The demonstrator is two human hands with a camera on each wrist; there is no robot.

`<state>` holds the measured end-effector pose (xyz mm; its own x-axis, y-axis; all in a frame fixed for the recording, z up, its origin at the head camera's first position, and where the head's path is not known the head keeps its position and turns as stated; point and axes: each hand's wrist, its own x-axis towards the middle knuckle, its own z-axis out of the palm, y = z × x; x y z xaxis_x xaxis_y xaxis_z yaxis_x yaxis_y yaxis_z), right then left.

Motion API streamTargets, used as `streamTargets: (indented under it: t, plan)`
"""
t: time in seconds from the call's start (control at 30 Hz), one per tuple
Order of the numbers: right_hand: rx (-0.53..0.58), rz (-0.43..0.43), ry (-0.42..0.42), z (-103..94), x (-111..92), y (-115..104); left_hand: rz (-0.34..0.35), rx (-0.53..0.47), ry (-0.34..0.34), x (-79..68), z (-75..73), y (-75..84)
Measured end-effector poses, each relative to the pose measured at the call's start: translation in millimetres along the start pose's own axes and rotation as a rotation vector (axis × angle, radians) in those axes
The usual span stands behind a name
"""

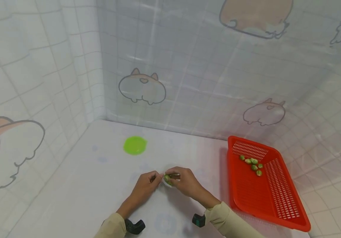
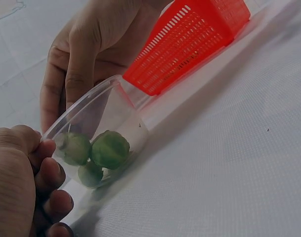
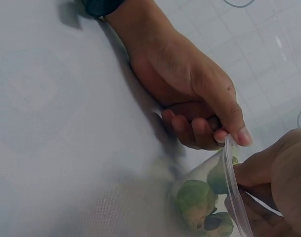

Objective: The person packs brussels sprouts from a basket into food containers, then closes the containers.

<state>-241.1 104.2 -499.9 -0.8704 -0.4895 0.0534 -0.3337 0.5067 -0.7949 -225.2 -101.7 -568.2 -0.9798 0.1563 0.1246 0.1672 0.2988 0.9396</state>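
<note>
A clear plastic tub point(image 2: 131, 121) stands on the white-covered table with several Brussels sprouts point(image 2: 110, 149) inside it. My left hand point(image 1: 146, 186) pinches the tub's rim between thumb and index finger, its other fingers curled in. From the opposite side, my right hand point(image 1: 186, 181) reaches over the rim into the tub. Its thumb and fingers close around one Brussels sprout point(image 1: 167, 179) near the rim. Part of the right fingertips is hidden by the tub wall and sprouts in the wrist views.
To the right stands a red perforated basket point(image 1: 253, 198) with several more Brussels sprouts point(image 1: 254, 167) toward its far end. A flat lime-green round piece point(image 1: 135, 145) lies on the table point(image 1: 99, 185) beyond my hands. Sheeted walls with cartoon prints border the table's back and sides.
</note>
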Motion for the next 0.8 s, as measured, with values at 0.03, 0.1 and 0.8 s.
streamTargets:
  t: [0.03, 0.1, 0.8]
  plan:
    - [0.009, -0.008, 0.006, -0.1, -0.9, 1.3, 0.000, 0.000, 0.001, -0.3, 0.6, -0.2]
    - [0.024, -0.020, 0.015, -1.2, -3.0, 2.8, 0.003, 0.002, 0.003, -1.2, 1.8, -0.2]
    - [0.066, -0.041, 0.181, -72.7, -44.2, 13.4, 0.001, 0.017, 0.030, -2.9, 5.6, 0.4]
